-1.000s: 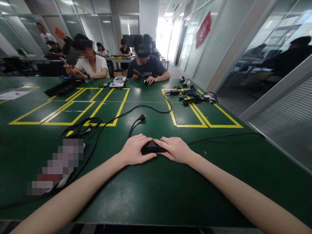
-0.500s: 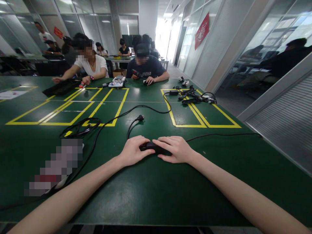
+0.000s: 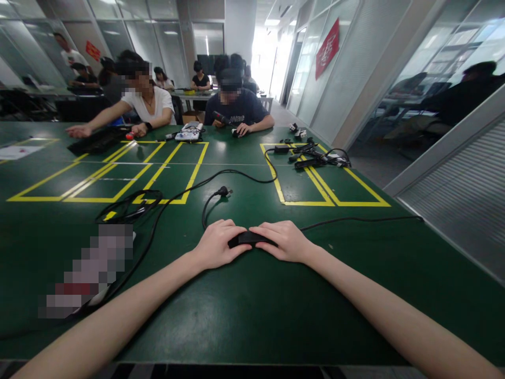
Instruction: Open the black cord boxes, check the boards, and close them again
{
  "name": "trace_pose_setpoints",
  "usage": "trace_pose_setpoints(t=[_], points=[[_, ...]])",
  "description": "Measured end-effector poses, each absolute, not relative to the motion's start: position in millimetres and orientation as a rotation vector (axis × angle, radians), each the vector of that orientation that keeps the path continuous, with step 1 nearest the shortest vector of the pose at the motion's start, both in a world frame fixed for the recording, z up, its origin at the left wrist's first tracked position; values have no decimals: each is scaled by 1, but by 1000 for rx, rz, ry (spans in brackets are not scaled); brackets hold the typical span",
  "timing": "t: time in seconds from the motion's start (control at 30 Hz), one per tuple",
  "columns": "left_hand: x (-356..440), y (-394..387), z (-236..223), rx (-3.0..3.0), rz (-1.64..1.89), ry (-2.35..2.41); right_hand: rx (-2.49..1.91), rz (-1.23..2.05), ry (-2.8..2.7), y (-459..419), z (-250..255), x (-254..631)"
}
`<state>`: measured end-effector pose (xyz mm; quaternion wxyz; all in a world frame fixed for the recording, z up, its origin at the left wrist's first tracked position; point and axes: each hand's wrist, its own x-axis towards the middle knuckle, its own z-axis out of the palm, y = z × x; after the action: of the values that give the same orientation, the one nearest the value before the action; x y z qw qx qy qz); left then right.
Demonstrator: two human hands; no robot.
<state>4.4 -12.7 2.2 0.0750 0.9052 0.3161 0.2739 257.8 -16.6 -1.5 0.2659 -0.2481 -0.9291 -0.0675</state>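
Flat on the green table, a black power adapter [image 3: 250, 238] lies between my two hands. My left hand [image 3: 219, 244] wraps its left end, thumb at the near side and fingers along the far side. Its right end is gripped by my right hand [image 3: 284, 241] in the same way, so only the middle of the adapter shows. A black cord with a plug [image 3: 224, 192] curls out beyond my left hand. From behind my right hand a thin black cable [image 3: 366, 218] runs right to the table's edge.
A blurred-out oblong object [image 3: 89, 271] and a coiled black cable [image 3: 130, 205] lie left. Yellow tape [image 3: 310, 204] outlines areas on the table [image 3: 260, 316]. A tangle of adapters and cables [image 3: 311, 158] sits back right. Two people work across the table.
My hands have shifted slightly on the adapter, the right fingers drawing back to bare its middle. The plug has moved a little left. Across the table, a person's arm has reached further left.
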Motion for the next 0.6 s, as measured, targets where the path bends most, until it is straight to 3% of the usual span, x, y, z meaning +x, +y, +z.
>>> trace_pose_setpoints(t=[0.4, 0.6], points=[[5, -12, 1, 2667, 861, 901, -764, -184, -2519, -16, -7, 259], [3, -10, 4, 2517, 809, 949, -654, -427, -2667, -18, 2, 259]])
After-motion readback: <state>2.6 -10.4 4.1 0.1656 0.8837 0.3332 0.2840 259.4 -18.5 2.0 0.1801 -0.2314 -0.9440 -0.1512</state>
